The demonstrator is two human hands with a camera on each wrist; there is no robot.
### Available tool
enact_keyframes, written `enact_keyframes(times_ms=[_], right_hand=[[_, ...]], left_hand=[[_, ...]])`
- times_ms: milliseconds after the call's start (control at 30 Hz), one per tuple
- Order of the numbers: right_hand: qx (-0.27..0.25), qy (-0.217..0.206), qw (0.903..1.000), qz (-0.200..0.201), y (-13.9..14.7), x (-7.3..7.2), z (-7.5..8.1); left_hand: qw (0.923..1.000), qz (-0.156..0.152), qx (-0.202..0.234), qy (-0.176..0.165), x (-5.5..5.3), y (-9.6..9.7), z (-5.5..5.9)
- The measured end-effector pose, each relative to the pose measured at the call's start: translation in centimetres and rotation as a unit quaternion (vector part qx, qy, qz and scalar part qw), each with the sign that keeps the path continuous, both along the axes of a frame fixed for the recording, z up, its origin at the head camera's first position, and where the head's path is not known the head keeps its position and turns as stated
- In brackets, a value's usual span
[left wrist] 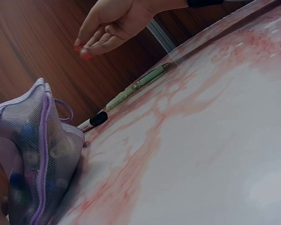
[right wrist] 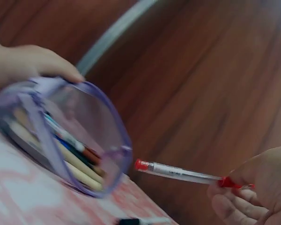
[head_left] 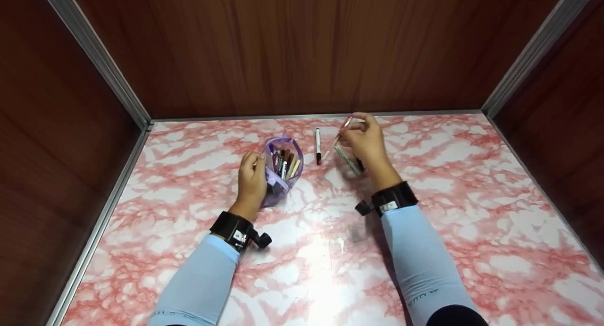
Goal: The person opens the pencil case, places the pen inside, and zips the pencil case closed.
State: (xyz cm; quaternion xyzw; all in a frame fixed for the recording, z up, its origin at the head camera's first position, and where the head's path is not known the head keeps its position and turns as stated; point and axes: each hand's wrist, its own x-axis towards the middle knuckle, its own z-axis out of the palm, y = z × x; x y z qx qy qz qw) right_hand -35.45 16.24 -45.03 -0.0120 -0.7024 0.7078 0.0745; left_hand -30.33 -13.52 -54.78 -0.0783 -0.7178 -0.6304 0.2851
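Observation:
My left hand [head_left: 252, 177] grips the near left side of a purple mesh pencil case [head_left: 302, 160]. The case gapes wide, and several pens and markers [right wrist: 77, 164] show inside it. To the right of the case, my right hand [head_left: 370, 139] pinches a clear ballpoint pen with red ends [right wrist: 178, 173] by one end, up off the table. In the right wrist view its free end points toward the case's mouth, apart from it. A white marker with a black and red end [head_left: 318, 144] lies between the case and my right hand.
Below my right hand, a green pen [head_left: 348, 160] lies on the red-and-white marbled table [head_left: 311, 279]. A dark pen with some yellow [head_left: 360, 164] is partly hidden beside it. Brown wood-grain panels [head_left: 302, 47] stand at the back and both sides.

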Motion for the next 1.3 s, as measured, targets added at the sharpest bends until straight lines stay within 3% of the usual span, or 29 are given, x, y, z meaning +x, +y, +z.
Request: enact_keyframes(times_ms=[133, 300, 400, 567, 667, 833, 900, 967, 1100, 1300], right_hand=[[-0.051, 0.012, 0.9986, 0.008, -2.5, 0.4, -0.6], [-0.060, 0.013, 0.9976, 0.030, -5.3, 1.3, -1.8], [-0.041, 0.016, 0.9978, 0.049, -6.8, 1.9, -2.6], [0.055, 0.024, 0.9946, 0.084, -8.4, 3.0, -3.7], [0.136, 0.029, 0.9816, 0.131, -9.0, 3.5, -4.1], [0.267, 0.057, 0.9364, 0.221, -9.6, 4.2, -4.1], [0.288, 0.061, 0.9271, 0.232, -9.5, 4.3, -4.0], [0.287, 0.053, 0.9291, 0.227, -9.2, 4.1, -3.9], [0.272, 0.025, 0.9419, 0.196, -7.9, 3.4, -3.6], [0.288, 0.020, 0.9470, 0.141, -5.0, 1.9, -3.1]], left_hand=[[0.9998, -0.014, 0.000, -0.011, 0.3, 0.1, 0.5], [0.9990, -0.015, -0.014, -0.041, 0.6, 0.3, 1.1], [0.9990, -0.013, -0.015, -0.041, 0.6, 0.3, 1.1], [0.9993, -0.010, -0.017, -0.031, 0.7, 0.4, 1.0], [0.9994, -0.008, -0.021, -0.029, 0.7, 0.3, 1.1], [0.9993, -0.006, -0.017, -0.032, 0.9, 0.3, 1.2], [0.9993, -0.007, -0.014, -0.033, 0.9, 0.3, 1.3], [0.9993, -0.005, -0.014, -0.033, 0.9, 0.3, 1.3], [0.9993, -0.004, -0.014, -0.035, 0.8, 0.3, 1.2], [0.9995, -0.009, -0.011, -0.028, 0.8, 0.3, 1.3]])
